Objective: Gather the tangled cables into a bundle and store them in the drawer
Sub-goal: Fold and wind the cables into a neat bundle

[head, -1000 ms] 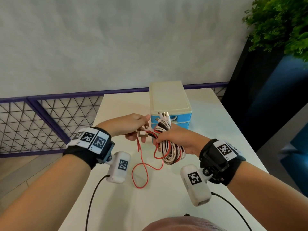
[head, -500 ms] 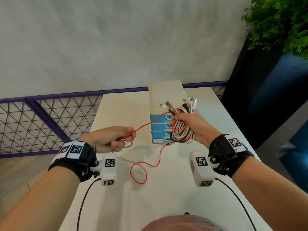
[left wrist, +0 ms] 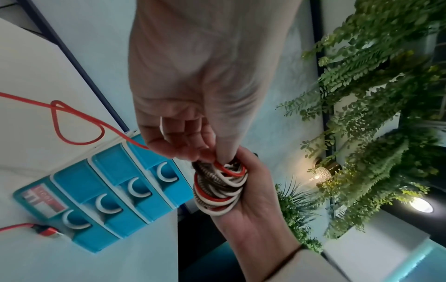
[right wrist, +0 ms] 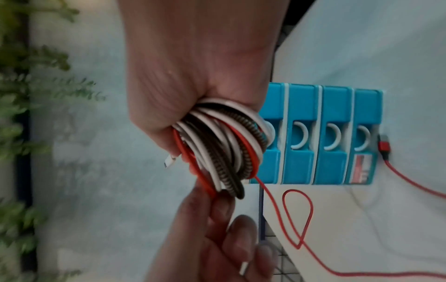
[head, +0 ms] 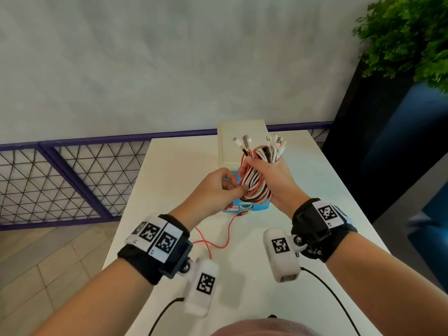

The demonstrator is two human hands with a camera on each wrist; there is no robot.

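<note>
Right hand (head: pixel 274 177) fist-wrapped round cable bundle (head: pixel 257 183): smooth white, red and braided dark loops, metal plugs fanned at top, held above white table (head: pixel 169 180). Left hand (head: pixel 213 187) pinches red cable (head: pixel 218 241) at bundle's side; its slack loops on table, red plug by base of blue four-drawer box (left wrist: pixel 115 192), drawers closed, crescent handles.

- Cable bundle (head: pixel 257 178): white, red and braided loops, upright, plug ends on top, held above the table.
- Red cable (head: pixel 219 241): loose tail trailing on the table.
- Drawer unit (left wrist: pixel 115 196): blue, 4 drawers, all closed.
</note>
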